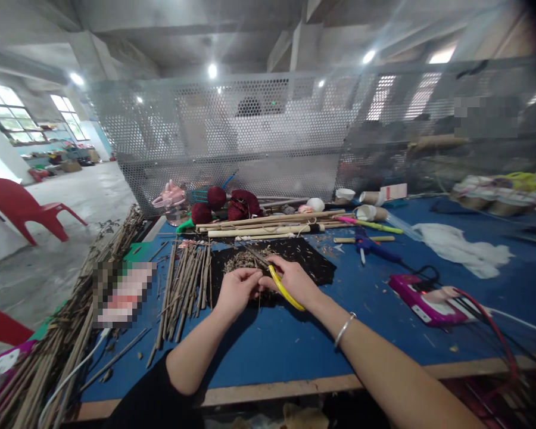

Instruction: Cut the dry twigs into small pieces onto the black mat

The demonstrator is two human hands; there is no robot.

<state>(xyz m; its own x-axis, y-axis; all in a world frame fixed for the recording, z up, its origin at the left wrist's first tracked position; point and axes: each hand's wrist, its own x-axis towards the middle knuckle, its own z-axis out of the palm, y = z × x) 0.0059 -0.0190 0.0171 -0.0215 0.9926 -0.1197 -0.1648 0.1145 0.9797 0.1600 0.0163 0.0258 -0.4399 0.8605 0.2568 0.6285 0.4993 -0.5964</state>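
Observation:
Over a black cloth (319, 265) on the blue table, my two hands meet at the fingertips. My right hand (290, 279) is closed around yellow-handled scissors (282, 289), whose blades point up and to the left. The fingers of my left hand (239, 289) are pinched together; a thin stalk seems to hang below them, but what they hold is too small to name. Just beyond the hands lies a heap of small dried plant bits (241, 260). Left of the cloth is a row of cut dry sticks (185, 289).
A bundle of long dry stalks (71, 322) runs along the left edge, beside a blurred phone (127, 295). Dark red yarn balls (217, 197) and bamboo sticks (263, 230) lie behind. At right are a blue glue gun (370, 245), a magenta power strip (433, 301) with cables, and white tissue (467, 247).

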